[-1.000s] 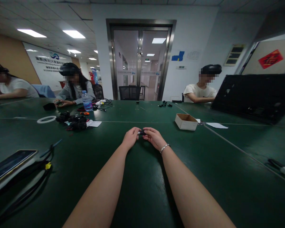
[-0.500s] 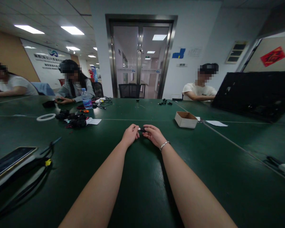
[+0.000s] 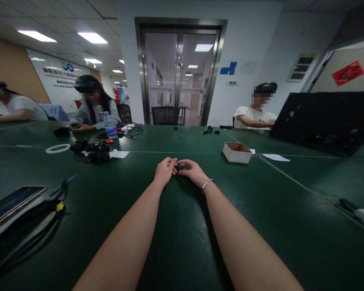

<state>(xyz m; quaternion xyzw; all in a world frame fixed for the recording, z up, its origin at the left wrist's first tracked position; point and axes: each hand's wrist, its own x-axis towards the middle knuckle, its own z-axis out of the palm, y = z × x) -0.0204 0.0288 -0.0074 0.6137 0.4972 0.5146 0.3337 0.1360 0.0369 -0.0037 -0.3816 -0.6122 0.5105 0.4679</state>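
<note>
A small black piece with a light metallic end (image 3: 178,166) is pinched between my two hands, low over the green table (image 3: 182,226). It is too small to name more exactly. My left hand (image 3: 164,171) is closed on its left, metallic end. From the right, the thumb and fingers of my right hand (image 3: 195,173) grip its black part; a silver bracelet (image 3: 206,184) circles that wrist. Fingers partly cover the piece.
An open cardboard box (image 3: 237,152) stands right of my hands. Leftward lie a bundle of black parts (image 3: 94,152), a white ring (image 3: 58,148), a water bottle (image 3: 110,126), cables (image 3: 53,226) and a phone (image 3: 13,204). A black monitor (image 3: 324,121) stands right. Co-workers sit around the table.
My right hand has moved slightly left, closer to my left hand. The small piece has turned, its right end now tilting downward.
</note>
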